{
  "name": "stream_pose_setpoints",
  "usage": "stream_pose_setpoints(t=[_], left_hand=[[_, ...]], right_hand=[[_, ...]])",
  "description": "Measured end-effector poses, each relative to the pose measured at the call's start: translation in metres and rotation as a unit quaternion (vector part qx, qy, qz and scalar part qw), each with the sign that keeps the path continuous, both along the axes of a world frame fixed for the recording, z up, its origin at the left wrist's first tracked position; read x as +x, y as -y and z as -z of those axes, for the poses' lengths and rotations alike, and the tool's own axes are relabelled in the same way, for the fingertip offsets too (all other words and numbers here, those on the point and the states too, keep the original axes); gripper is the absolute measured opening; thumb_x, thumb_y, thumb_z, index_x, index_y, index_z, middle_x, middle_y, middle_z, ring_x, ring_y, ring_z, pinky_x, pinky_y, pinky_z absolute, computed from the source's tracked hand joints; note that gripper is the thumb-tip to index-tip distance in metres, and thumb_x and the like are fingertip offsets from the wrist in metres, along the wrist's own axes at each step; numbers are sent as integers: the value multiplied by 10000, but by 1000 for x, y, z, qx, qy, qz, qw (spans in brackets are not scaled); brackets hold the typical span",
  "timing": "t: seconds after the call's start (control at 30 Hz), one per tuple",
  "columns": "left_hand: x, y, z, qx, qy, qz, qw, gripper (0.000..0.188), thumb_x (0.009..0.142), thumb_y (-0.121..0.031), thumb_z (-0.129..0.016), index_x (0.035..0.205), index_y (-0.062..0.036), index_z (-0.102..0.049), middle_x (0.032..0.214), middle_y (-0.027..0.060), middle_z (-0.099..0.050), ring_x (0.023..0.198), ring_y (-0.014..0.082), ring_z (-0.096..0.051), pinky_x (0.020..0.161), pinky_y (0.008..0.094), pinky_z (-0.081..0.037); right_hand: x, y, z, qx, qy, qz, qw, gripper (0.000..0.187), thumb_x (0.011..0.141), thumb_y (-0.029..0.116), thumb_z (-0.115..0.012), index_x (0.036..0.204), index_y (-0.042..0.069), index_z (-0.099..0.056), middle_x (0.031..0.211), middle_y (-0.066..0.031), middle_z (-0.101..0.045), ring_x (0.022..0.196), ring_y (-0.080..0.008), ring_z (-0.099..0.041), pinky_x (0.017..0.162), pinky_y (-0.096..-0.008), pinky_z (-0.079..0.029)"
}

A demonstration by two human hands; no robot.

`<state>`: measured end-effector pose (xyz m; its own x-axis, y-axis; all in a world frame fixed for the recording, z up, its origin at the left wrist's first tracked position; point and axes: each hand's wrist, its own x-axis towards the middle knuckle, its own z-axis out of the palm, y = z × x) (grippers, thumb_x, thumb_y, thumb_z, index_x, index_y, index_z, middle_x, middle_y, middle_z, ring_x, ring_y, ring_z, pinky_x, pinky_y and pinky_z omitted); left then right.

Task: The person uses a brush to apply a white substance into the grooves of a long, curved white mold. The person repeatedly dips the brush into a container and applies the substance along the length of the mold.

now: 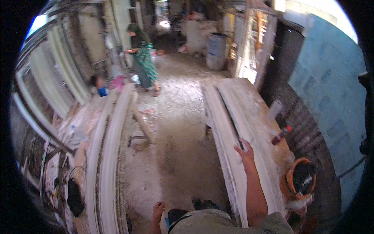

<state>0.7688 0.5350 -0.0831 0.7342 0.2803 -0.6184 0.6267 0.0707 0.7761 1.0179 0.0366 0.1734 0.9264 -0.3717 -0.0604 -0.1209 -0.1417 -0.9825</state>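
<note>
My right hand (pixel 246 153) rests on a long pale moulding (pixel 223 121) on the right-hand bench, beside the dark gap along it. Its thumb and fingers are spread apart on the surface, and I make out no tool in them. A second pale strip (pixel 242 117) runs along the other side of the gap. Low at my side, over the floor, hangs my left hand (pixel 158 210), its fingers loosely curled with nothing visible in them. Two more long pale mouldings (pixel 113 156) lie on the left-hand bench, away from my hands.
Along the right bench stand a bottle of dark red liquid (pixel 281 135), a clear container (pixel 274 110) and an orange bucket (pixel 302 177). A walkway (pixel 175 128) separates the benches. Further off are a person in green (pixel 142 58), a small person (pixel 100 86) and a blue barrel (pixel 216 51).
</note>
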Motion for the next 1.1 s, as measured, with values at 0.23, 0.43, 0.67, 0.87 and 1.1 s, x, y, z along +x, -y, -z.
stream_pose_setpoints(t=[0.23,0.43,0.67,0.87,1.1], left_hand=[[-44,-32,50,45,-280,81,956,307,943,-283,-657,1154,-66,-708,1016,74,-715,808,206,-649,700,351,-559],[-60,-71,73,6,-215,72,974,334,947,-295,-660,1180,-56,-686,1049,81,-712,836,210,-651,719,360,-560],[-48,-97,57,-11,-96,21,995,369,952,-308,-664,1211,-44,-660,1087,88,-707,868,214,-654,741,369,-561],[-57,-118,65,-24,-79,12,997,401,957,-320,-666,1237,-34,-637,1120,95,-703,896,218,-656,760,378,-562],[-59,-125,88,-31,-93,0,995,409,946,-326,-670,1246,-50,-638,1113,99,-699,872,226,-653,732,390,-564]], right_hand=[[-37,-19,-100,-97,114,38,988,856,661,366,-949,1403,197,-557,1459,-183,-343,1430,-335,-284,1156,-469,-338],[-60,-22,-104,-149,113,77,979,885,636,301,-959,1406,172,-541,1458,-176,-378,1408,-331,-307,1127,-465,-349],[-66,-44,-106,-120,149,97,977,844,674,177,-913,1418,123,-518,1436,-112,-454,1306,-279,-444,1087,-410,-380],[-70,-72,-120,-7,114,97,989,804,746,-17,-807,1465,114,-472,1457,-102,-448,1325,-274,-455,1120,-390,-384],[-62,-73,-116,66,136,131,980,832,791,15,-793,1524,156,-425,1563,-133,-372,1373,-295,-421,1110,-404,-380]])
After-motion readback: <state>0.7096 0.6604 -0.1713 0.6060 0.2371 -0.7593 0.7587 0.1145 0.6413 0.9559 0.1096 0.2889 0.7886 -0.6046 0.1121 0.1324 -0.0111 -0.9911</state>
